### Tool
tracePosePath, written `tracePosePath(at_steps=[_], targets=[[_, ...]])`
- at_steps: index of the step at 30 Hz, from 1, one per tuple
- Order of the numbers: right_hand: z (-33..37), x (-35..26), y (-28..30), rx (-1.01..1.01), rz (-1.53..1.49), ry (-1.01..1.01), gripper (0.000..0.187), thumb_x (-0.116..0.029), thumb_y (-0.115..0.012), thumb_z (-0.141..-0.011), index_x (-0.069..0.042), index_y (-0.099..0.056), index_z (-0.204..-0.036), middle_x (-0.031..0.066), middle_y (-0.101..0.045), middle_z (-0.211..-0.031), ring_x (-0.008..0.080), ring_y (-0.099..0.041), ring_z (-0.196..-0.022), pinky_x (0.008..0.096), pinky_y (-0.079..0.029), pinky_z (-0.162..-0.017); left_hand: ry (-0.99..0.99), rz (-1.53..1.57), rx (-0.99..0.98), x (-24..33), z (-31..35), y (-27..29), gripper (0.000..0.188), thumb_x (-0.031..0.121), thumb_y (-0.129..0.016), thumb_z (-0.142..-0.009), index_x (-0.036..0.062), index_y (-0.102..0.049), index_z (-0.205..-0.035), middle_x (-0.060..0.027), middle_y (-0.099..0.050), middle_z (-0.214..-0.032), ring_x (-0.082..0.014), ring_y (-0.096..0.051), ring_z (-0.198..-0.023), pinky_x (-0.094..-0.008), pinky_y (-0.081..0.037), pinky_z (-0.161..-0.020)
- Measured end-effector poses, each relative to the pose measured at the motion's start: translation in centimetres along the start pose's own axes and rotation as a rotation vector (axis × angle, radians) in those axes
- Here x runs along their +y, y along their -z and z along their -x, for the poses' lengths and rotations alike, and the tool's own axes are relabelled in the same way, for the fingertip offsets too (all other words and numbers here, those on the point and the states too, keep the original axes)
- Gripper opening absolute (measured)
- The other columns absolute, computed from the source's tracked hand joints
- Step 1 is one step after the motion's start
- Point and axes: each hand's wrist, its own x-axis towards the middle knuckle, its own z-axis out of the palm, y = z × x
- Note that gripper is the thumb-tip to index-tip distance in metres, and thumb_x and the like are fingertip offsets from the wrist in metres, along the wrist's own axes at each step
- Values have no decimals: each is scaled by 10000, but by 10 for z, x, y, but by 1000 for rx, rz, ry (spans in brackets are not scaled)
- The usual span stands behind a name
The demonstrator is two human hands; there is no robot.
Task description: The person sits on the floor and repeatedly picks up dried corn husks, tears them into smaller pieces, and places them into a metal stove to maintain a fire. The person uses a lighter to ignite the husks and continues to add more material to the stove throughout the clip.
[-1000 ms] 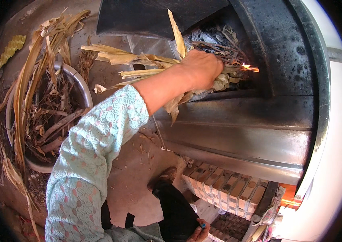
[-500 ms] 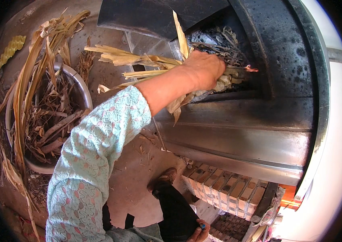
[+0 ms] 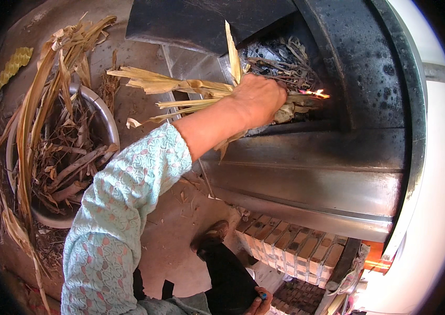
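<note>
My left hand is closed round a bunch of dry corn leaves at the mouth of a blackened metal stove. The leaf ends stick out to the left of my wrist, and the other ends reach into the firebox. A small flame burns at their inner tips, just right of my knuckles. Behind my hand lie grey ash and charred twigs. Low in the picture, my right hand rests by my dark trouser leg, its fingers closed on a small blue object, mostly hidden.
A round metal basin on the left holds broken sticks and dry leaves, with long dry stalks across its rim. A dark metal sheet stands beyond the stove mouth. Brickwork lies below the stove, near my shoe.
The flame at the leaf tips has grown larger and brighter. My left hand has shifted slightly to the left with the leaves. My right hand has stayed almost in place.
</note>
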Motion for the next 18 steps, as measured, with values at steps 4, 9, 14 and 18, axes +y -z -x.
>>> tracePosePath(at_steps=[4,9,14,18], targets=[[-4,-15,-5,38,-130,-91,294,-164,-395,-935,59,-523,-1077,188,-558,-1039,300,-533,-969,384,-412,-881,11,13,6,-1,2,1,145,89,-615,-695,9,-641,-813,-184,-647,-815,-332,-632,-836,-415,-476,-721],[-3,-11,-2,13,-63,-54,296,-163,-394,-932,64,-525,-1070,187,-560,-1039,300,-535,-970,381,-413,-883,13,30,15,-1,1,2,162,88,-612,-697,6,-634,-835,-185,-645,-817,-337,-629,-838,-425,-478,-719],[-4,-9,-1,4,-31,-20,291,-153,-389,-929,63,-526,-1066,186,-558,-1030,299,-536,-960,378,-416,-877,26,55,44,-3,-1,3,184,84,-596,-708,5,-617,-872,-189,-644,-817,-348,-627,-831,-437,-481,-718],[-4,-7,1,-9,5,-4,287,-144,-385,-927,64,-524,-1068,188,-556,-1029,302,-536,-957,378,-417,-872,80,40,-19,-1,-3,5,189,108,-578,-735,42,-653,-896,-142,-658,-906,-299,-629,-893,-406,-466,-753]])
